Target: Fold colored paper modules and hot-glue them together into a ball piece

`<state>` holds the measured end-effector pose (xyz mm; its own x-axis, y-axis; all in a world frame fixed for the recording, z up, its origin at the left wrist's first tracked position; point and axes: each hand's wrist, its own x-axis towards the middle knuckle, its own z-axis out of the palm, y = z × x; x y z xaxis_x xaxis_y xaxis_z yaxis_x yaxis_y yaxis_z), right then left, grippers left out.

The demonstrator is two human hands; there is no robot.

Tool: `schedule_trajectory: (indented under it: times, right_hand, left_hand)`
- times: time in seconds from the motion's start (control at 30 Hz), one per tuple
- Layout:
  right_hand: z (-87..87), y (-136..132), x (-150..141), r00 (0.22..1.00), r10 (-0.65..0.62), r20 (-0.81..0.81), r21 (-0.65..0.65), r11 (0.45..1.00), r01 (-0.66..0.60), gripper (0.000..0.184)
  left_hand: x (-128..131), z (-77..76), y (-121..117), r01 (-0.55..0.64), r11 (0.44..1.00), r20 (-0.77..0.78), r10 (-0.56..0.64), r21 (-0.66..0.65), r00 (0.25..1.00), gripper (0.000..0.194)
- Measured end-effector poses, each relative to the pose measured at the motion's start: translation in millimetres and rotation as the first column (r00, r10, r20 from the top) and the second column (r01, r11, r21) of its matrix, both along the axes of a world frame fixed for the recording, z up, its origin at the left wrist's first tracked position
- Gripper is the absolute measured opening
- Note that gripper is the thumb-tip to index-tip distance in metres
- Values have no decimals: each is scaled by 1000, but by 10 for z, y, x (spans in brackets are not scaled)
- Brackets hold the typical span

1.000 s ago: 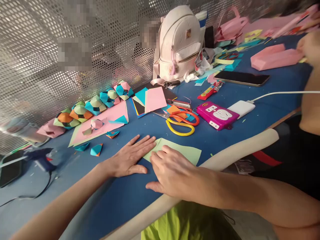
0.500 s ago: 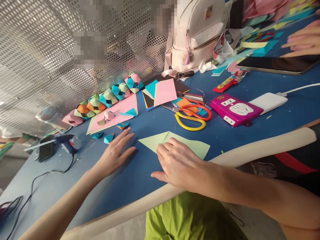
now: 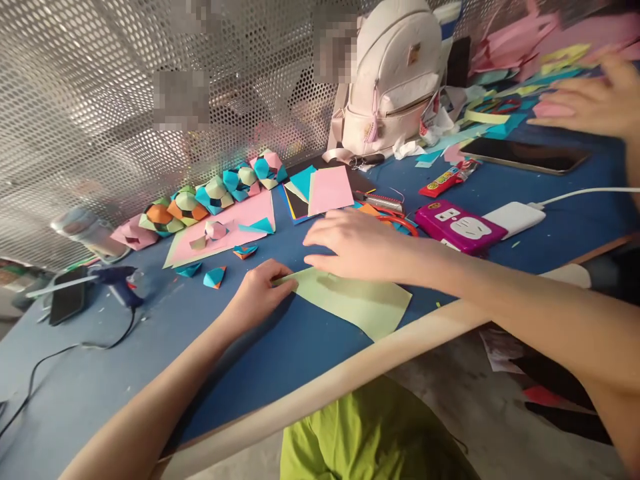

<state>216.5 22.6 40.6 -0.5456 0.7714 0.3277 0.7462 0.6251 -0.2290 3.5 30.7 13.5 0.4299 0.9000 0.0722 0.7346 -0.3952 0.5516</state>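
My left hand pinches the left corner of a pale green sheet of paper between thumb and fingers. The sheet lies on the blue table, reaching toward the padded front edge. Just over its far side is my right hand, fingers stretched to the left and thumb apart, holding nothing I can see. Behind that hand the scissors are mostly hidden; part of their red handle shows. Small folded blue and orange paper pieces lie beyond my left hand.
Folded paper balls line the mesh panel, behind a pink sheet. A glue gun lies left. Stacked coloured paper, a magenta power strip, a phone and a backpack are around. Another person's hand is at right.
My left hand has moved right and taken hold of the paper's corner. My right hand has lifted off the sheet and moved away from me, covering the scissors. The sheet has turned or opened out.
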Motion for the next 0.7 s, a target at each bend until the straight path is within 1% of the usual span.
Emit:
schedule_trajectory:
  times: [0.07,0.13,0.17,0.2,0.27,0.33,0.4,0.5,0.57,0.7]
  right_hand:
    - [34,204,-88,997,77,31,-99,992,-74,26]
    - [27,344,-196,977,206,61,-227,956,-188,28]
    - [14,387,-245,965,256,60,-269,935,-232,28]
    - [-4,415,-285,954,296,49,-290,918,-270,28]
    - [-44,435,-327,943,332,4,-285,905,-317,27]
    - [-81,433,-320,939,337,-63,-275,899,-341,27]
    - [-105,437,-272,937,321,-136,-301,888,-348,27]
    - [-102,469,-144,940,268,-212,-380,864,-332,27]
    - [-75,496,-40,947,213,-239,-429,852,-300,26]
    - [-8,518,126,943,133,-306,-463,844,-270,26]
  left_hand:
    - [14,28,-16,-44,999,53,45,-21,998,19]
    - [6,55,-33,-69,997,89,72,-36,993,21]
    - [-8,66,-41,-74,996,106,78,-48,991,22]
    - [-28,75,-48,-69,995,122,77,-69,989,23]
    - [-79,89,-53,-40,991,146,59,-130,987,26]
    - [-132,100,-43,9,978,160,25,-208,987,32]
    - [-176,115,-20,39,958,179,13,-283,984,36]
    - [-222,151,21,29,932,230,59,-362,971,37]
    - [-242,177,40,11,922,268,101,-386,958,35]
    - [-276,202,62,-2,910,339,157,-415,928,33]
